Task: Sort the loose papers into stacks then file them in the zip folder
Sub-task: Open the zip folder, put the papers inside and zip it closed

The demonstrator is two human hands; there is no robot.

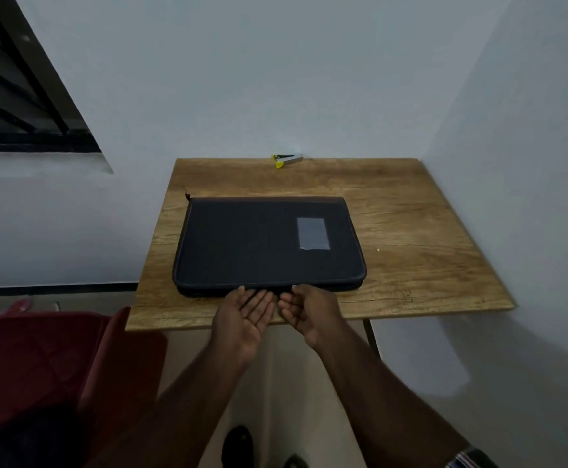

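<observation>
Both hands — left hand palm up, right hand loosely curled — touch the near edge of the closed zip folder on the table; no loose papers show — filing looks finished.

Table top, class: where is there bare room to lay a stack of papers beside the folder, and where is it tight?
The widest bare wood is right of the folder, out to the table edge. A band lies behind it, up to the yellow-tipped tool by the wall. Left is a narrow strip. The front is tight: left hand and right hand meet there.
</observation>
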